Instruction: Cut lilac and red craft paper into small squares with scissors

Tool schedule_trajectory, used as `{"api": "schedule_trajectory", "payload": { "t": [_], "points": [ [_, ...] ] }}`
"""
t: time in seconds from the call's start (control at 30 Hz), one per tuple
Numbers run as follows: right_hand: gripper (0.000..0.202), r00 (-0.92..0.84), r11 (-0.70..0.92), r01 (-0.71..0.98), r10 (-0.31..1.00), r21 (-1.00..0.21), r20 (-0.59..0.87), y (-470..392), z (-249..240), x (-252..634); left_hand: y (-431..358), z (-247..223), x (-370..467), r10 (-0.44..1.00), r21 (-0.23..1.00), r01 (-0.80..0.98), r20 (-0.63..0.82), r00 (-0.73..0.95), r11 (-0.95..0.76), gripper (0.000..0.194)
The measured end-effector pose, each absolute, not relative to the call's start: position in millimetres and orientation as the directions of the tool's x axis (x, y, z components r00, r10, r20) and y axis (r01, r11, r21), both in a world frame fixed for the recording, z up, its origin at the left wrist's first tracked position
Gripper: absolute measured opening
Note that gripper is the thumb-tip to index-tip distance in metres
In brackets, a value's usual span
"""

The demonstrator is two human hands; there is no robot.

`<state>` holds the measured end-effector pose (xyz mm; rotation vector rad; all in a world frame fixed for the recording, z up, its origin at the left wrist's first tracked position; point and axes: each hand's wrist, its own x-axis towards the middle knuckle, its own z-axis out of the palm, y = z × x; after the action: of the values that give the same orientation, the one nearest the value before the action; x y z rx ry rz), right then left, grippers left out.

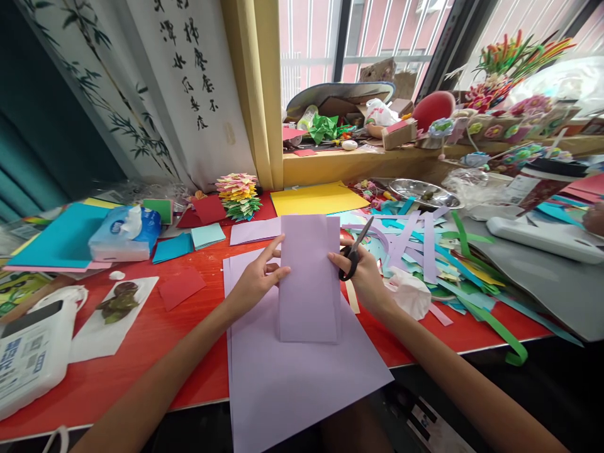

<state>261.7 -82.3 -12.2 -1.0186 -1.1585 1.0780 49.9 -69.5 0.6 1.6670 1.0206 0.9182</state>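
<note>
A folded strip of lavender paper (309,280) is held upright between my two hands, its layers slightly offset at the right edge. My left hand (264,270) pinches the left edge with thumb and fingers. At the right edge, my right hand (361,267) grips the paper with its thumb and also keeps black-handled scissors (356,251), blades pointing up and right. Below lie large lavender sheets (302,393), overhanging the table's front edge. Behind my left hand rests another lavender piece (255,231).
Coloured paper scraps (429,245) and a crumpled tissue (409,294) lie to the right, near a metal bowl (425,192). A tissue pack (125,233), blue paper (61,236) and a red square (182,288) are at left. Another person's hand (594,219) shows at the right edge.
</note>
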Motion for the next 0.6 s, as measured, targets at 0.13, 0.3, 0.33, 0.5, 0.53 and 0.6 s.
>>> {"api": "schedule_trajectory", "payload": {
  "t": [0.13, 0.3, 0.33, 0.5, 0.53, 0.6],
  "points": [
    [0.032, 0.024, 0.126, -0.053, 0.992, -0.991, 0.125, -83.0, -12.8, 259.3, -64.1, -2.9, 47.6, 0.945, 0.955, 0.187, 0.174, 0.276, -0.230, 0.063],
    [0.033, 0.036, 0.132, -0.047, 0.991, -0.990, 0.130, -82.8, -13.4, 258.0, -63.5, -2.0, 46.0, 0.939, 0.919, 0.268, 0.217, 0.266, -0.289, 0.060],
    [0.032, 0.046, 0.143, -0.056, 0.989, -0.988, 0.141, -82.5, -13.3, 258.1, -63.8, -1.8, 46.1, 0.937, 0.913, 0.279, 0.221, 0.272, -0.297, 0.060],
    [0.029, 0.105, 0.195, -0.113, 0.977, -0.974, 0.184, -82.1, -12.7, 259.1, -64.3, -2.0, 45.5, 0.930, 0.919, 0.261, 0.214, 0.300, -0.296, 0.065],
    [0.029, 0.115, 0.204, -0.114, 0.975, -0.972, 0.191, -82.5, -12.4, 259.3, -64.3, -2.0, 45.2, 0.927, 0.923, 0.251, 0.208, 0.311, -0.291, 0.065],
    [0.028, 0.127, 0.224, -0.105, 0.969, -0.969, 0.211, -83.5, -11.5, 259.8, -64.4, -1.6, 44.7, 0.922, 0.927, 0.242, 0.199, 0.331, -0.287, 0.065]
  ]
}}
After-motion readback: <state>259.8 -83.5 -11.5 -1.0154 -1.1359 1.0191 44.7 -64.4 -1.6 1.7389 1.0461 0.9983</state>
